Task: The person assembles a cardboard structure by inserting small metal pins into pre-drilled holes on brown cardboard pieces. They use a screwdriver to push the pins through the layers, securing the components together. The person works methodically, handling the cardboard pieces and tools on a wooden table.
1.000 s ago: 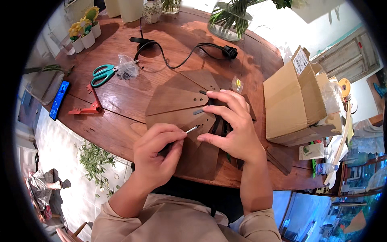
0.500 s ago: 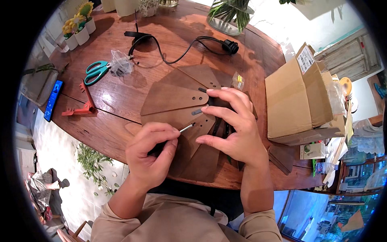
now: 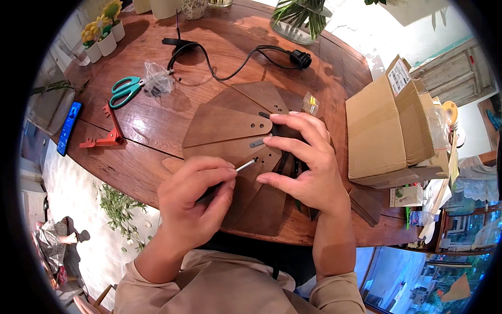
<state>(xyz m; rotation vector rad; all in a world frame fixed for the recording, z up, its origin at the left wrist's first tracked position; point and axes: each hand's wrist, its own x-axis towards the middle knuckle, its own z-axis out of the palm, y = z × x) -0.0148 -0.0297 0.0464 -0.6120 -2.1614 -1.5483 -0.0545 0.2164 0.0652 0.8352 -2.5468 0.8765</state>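
Brown wedge-shaped panels (image 3: 225, 123) overlap in a fan on the table, with paired holes near their narrow inner ends. My left hand (image 3: 196, 199) is closed around a screwdriver, its handle mostly hidden by the fingers. The thin metal shaft (image 3: 246, 165) points up and right, a small black screw (image 3: 255, 159) at its tip beside the holes of a near panel. Over the fan's middle, my right hand (image 3: 311, 157) has its fingers spread. One fingertip touches the end of a small grey metal strip (image 3: 257, 143); another rests by a black strip (image 3: 264, 114).
A black cable (image 3: 212, 70) with a lamp socket (image 3: 300, 59) lies beyond the fan. To the left are teal scissors (image 3: 125, 91), a plastic bag (image 3: 158, 81), a red bracket-like tool (image 3: 112, 133) and a phone (image 3: 69, 128). An open cardboard box (image 3: 374, 133) stands right, near more brown panels (image 3: 366, 205).
The screwdriver tip with the screw has shifted slightly up and right, and my left hand has turned a little. My right hand stays nearly in place.
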